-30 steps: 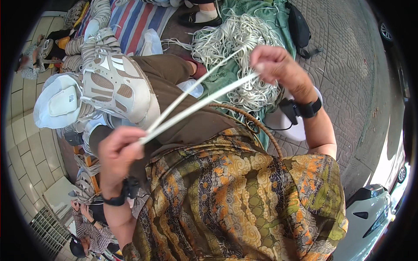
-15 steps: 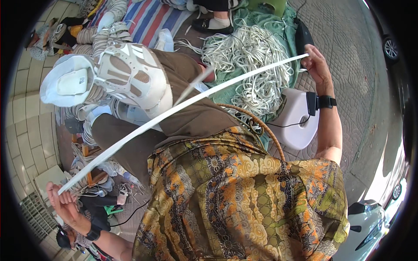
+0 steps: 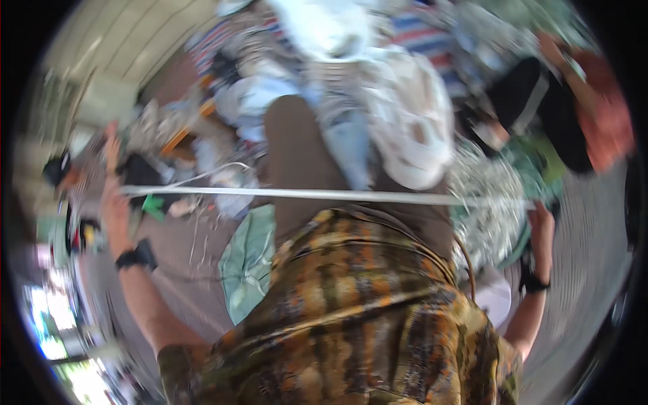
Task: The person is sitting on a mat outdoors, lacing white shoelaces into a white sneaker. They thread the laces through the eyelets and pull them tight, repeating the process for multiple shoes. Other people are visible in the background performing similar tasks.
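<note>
While motion blur softens the whole view, a white lace [image 3: 324, 194] runs taut, nearly level, across the lap, in front of the brown trousers [image 3: 300, 155]. Left hand [image 3: 115, 202] grips one end, right hand [image 3: 541, 221] the other; exact finger placement can't be told. White shoe [image 3: 413, 128] beyond lace; tangled lace pile [image 3: 487, 216] near right hand.

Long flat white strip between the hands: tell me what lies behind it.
Brown fabric trouser legs and, at right, a tangled pile of white laces. Whatever the strip directly covers is hidden.
</note>
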